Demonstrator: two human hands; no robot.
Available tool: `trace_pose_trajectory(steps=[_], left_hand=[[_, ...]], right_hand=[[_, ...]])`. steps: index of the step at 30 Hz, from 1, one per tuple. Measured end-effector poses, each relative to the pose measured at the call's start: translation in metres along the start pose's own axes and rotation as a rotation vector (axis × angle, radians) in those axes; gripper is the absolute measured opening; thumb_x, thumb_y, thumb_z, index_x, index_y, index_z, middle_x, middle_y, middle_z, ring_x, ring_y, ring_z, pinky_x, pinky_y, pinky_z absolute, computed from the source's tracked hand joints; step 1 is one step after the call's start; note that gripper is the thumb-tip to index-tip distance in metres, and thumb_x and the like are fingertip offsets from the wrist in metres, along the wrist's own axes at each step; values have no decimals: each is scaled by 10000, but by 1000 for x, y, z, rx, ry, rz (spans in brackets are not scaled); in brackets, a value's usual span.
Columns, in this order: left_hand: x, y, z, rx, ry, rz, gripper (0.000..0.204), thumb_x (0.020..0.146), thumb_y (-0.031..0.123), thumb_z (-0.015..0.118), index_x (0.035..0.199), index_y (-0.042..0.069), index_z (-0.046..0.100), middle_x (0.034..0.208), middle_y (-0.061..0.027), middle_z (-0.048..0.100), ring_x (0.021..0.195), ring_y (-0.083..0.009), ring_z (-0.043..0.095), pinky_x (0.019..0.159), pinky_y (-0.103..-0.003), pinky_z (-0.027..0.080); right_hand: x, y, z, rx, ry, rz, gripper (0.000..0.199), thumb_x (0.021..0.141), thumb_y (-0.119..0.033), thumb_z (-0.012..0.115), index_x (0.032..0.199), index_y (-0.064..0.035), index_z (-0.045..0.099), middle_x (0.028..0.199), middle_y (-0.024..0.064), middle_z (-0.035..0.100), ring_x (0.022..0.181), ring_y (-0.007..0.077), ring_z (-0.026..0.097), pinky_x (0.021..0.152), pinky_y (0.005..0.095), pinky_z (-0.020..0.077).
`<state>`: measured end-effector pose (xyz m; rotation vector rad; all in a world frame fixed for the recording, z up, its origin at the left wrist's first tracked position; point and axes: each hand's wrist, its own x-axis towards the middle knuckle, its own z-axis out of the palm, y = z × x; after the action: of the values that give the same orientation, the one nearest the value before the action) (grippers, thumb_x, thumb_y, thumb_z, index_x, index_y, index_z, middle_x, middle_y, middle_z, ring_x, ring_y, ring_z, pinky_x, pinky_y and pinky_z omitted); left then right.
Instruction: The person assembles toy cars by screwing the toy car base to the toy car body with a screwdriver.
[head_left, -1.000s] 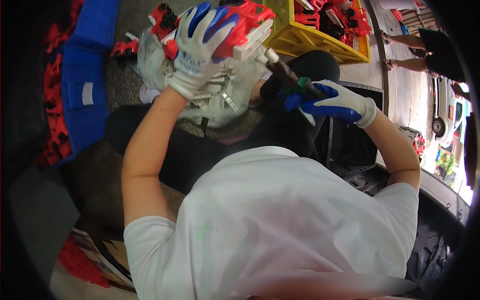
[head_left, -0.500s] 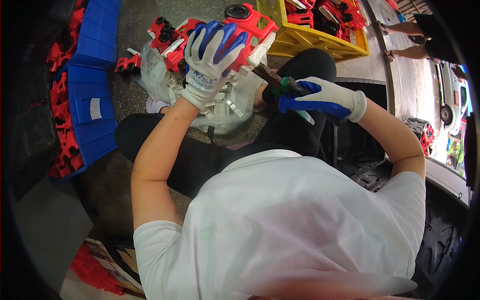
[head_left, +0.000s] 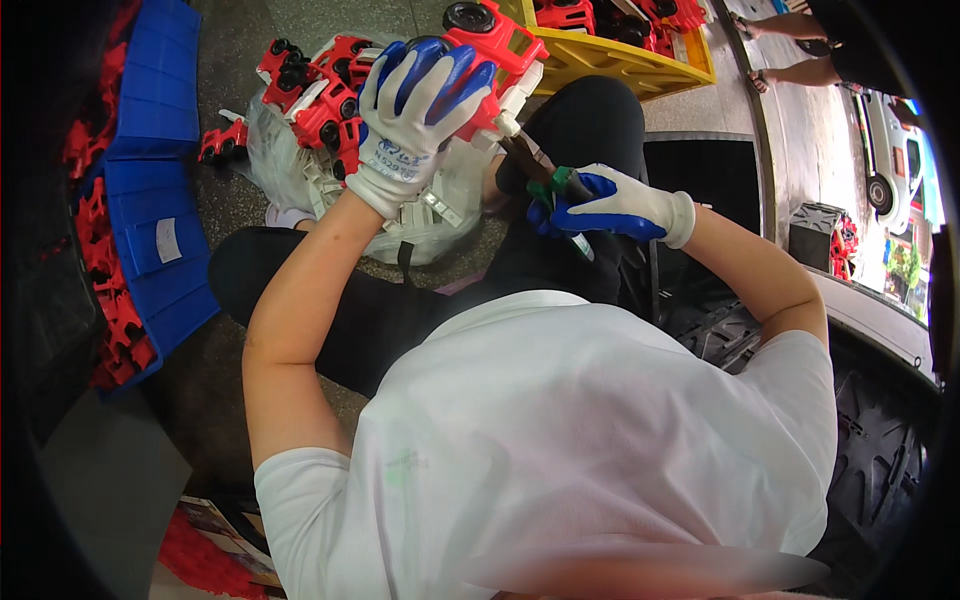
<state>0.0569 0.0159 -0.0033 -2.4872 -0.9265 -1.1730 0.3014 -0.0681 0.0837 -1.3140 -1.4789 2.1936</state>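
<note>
From where I stand, the relation that matters is the tool's line to the toy. The red toy car is up off the floor, above the clear bag of white pieces. It lies just past the left hand, whose fingers are spread and curled over its near side, gripping it. That hand covers part of the body, so I can't fix the car's long axis.

The right hand is closed around a dark-shafted tool with a green collar. It stays lower and to the right, with the tool slanting up and left toward the car's near lower corner. The tip seems to meet the white part there, though I can't be certain of contact. The left hand is much the nearer to the car.

Compared with half a second ago, the tool stands steeper and the right hand sits further left and a touch lower in view; the left hand's hold looks unchanged.
</note>
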Motion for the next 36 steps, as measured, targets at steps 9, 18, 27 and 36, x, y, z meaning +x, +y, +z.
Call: trace_pose_trajectory(steps=[9, 18, 27, 36], left_hand=[[0, 6, 7, -75, -47, 74, 489, 639, 158, 680, 1112, 262, 618, 1248, -28, 492, 1184, -267, 420, 1019, -465, 336], [-12, -13, 15, -43, -52, 102, 365, 766, 352, 645, 1119, 262, 618, 1286, -39, 471, 1211, -300, 409, 1025, -506, 330], [-9, -11, 6, -111, -66, -74, 598, 675, 154, 716, 1243, 193, 531, 1388, -155, 368, 1265, -369, 375, 1056, -505, 312], [-7, -39, 1, -1537, -197, -1024, 550, 919, 176, 558, 1417, 79, 346, 1392, -85, 418, 1213, -154, 467, 995, -290, 392]], right_hand=[[-6, -3, -29, 8, -130, 267, 417, 871, -228, 620, 1173, 53, 559, 993, 100, 652, 909, 140, 606, 868, 247, 452], [14, 18, 19, 34, 72, 212, 249, 840, -232, 629, 895, 11, 623, 637, 66, 614, 461, 125, 556, 461, 271, 449], [11, 17, 21, -152, 209, 113, 239, 866, -222, 643, 974, -9, 618, 642, 37, 588, 488, 90, 528, 494, 240, 441], [-16, -32, 1, -1016, 361, 252, 503, 815, -376, 679, 1199, -83, 537, 1281, 165, 488, 1145, 324, 525, 972, 384, 430]])
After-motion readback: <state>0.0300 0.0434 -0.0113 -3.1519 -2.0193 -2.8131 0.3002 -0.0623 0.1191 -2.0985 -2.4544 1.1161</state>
